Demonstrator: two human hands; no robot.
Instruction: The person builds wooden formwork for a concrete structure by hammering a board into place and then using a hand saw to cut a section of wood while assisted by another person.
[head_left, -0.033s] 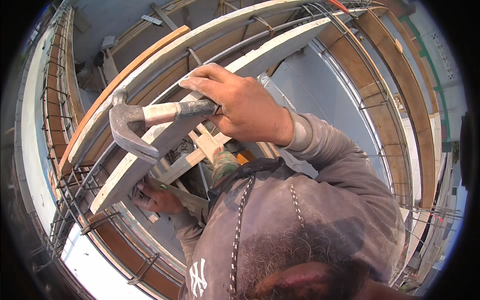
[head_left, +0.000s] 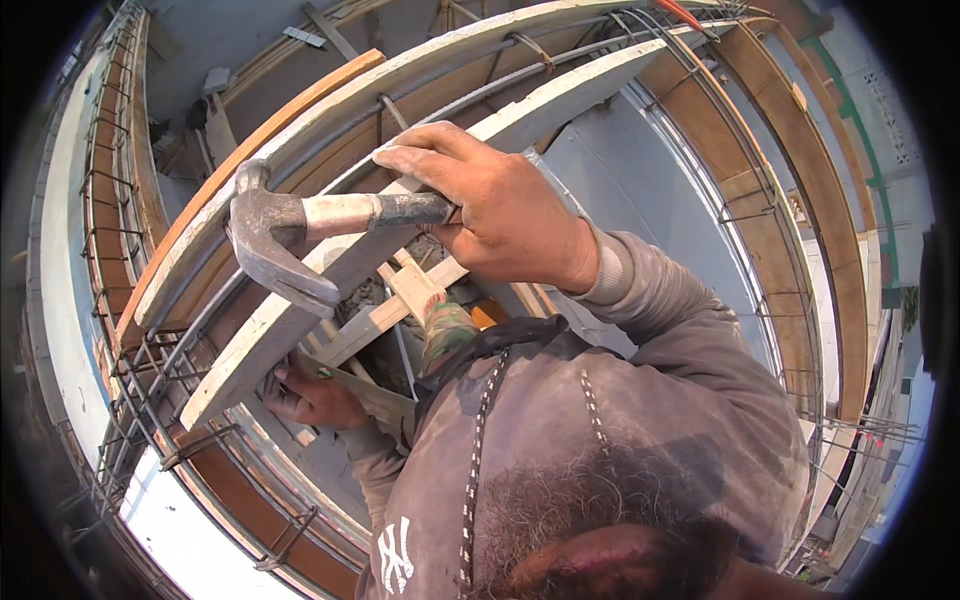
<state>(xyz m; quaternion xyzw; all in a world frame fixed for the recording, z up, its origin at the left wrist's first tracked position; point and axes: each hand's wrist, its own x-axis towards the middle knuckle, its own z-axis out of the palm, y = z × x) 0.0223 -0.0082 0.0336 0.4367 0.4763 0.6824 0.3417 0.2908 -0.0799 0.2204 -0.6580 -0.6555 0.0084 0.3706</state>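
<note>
My right hand (head_left: pixel 510 205) is closed round the dark end of a claw hammer (head_left: pixel 285 235), its fingers reaching over a long pale wooden board (head_left: pixel 560 95). The steel head hangs to the left over the board's top edge, with the claw pointing toward me. Lower down, my left hand (head_left: pixel 315 395) is against the board's near side close to its left end. Its fingers are curled, and what they pinch, if anything, is hidden in shadow. A small green spot shows on one finger.
Steel reinforcing bars (head_left: pixel 165 365) tied in cages run beside the board on the left. Brown plywood form panels (head_left: pixel 800 200) curve along the right. Below, crossed timber pieces (head_left: pixel 400 300) lie over rubble. An orange-edged plank (head_left: pixel 250 170) stands beyond the hammer.
My right hand and the hammer have shifted slightly to the right. The left hand stays in place against the board.
</note>
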